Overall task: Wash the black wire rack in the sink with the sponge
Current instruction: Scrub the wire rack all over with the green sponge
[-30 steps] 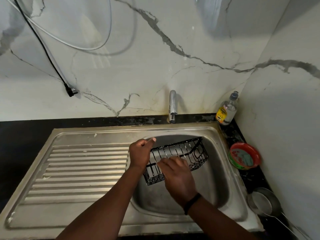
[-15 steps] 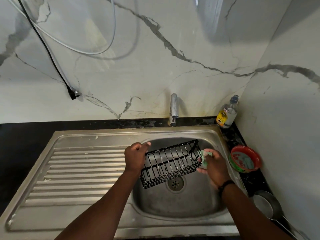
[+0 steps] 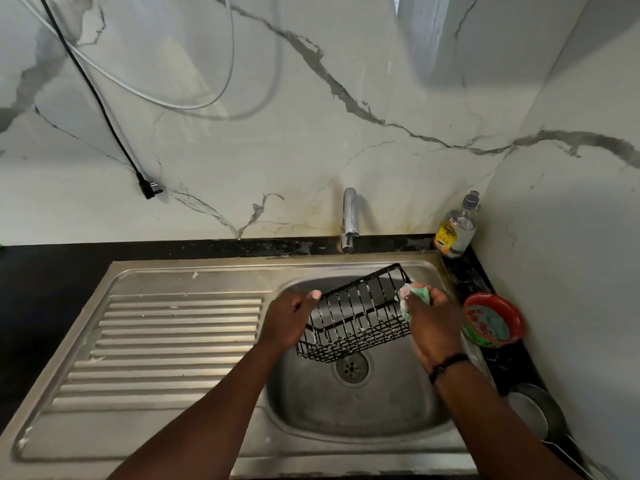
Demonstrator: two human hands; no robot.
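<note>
The right hand point(image 3: 433, 323) has its fingers point(image 3: 438, 296) curled round the green sponge point(image 3: 414, 297), pressed to the right end of the black wire rack point(image 3: 356, 317). The left hand point(image 3: 289, 320) grips the rack's left end, holding it tilted over the sink point(image 3: 346, 410) basin above the drain point(image 3: 352, 367). Scrubbing will likely go best wire by wire, with the rack kept steady.

Dim, soft light; sharp centre, wide-angle bending at edges
</note>
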